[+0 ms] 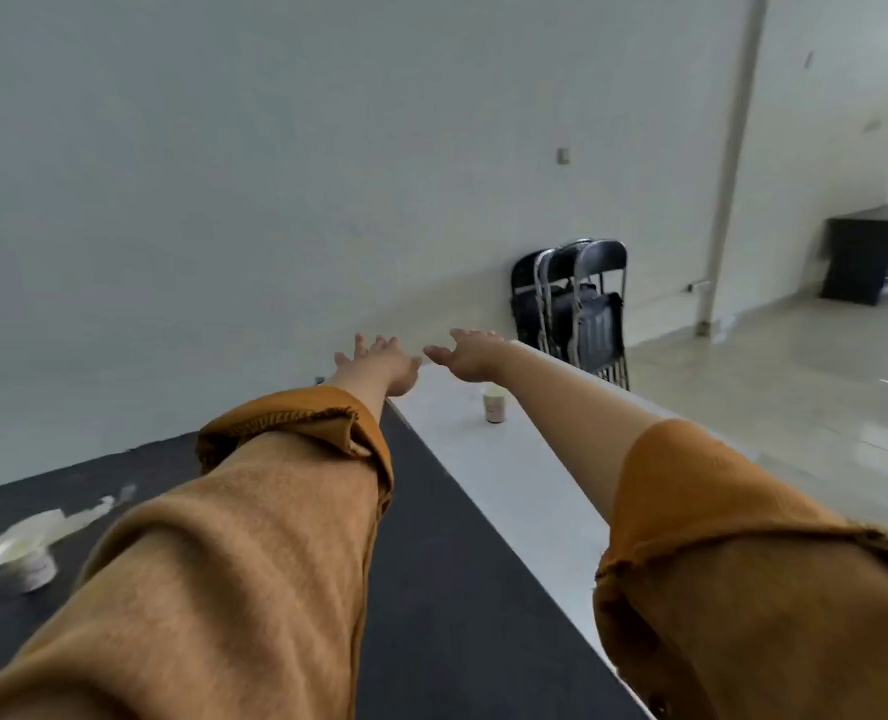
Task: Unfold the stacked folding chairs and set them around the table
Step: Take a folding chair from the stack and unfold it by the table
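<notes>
A stack of black folding chairs (577, 309) with chrome frames leans folded against the pale wall, beyond the table's far end. The table (462, 511) has a black top on the left and a white strip on the right. Both my arms stretch straight out over it in mustard sleeves. My left hand (379, 363) is flat with fingers spread and holds nothing. My right hand (470, 353) is also spread and empty, just left of the chairs and well short of them.
A small paper cup (494, 405) stands on the white strip under my right forearm. A white cup with crumpled paper (23, 556) lies on the black top at left. A dark bench (870, 254) sits at far right on the pale floor beside a pipe (727, 163).
</notes>
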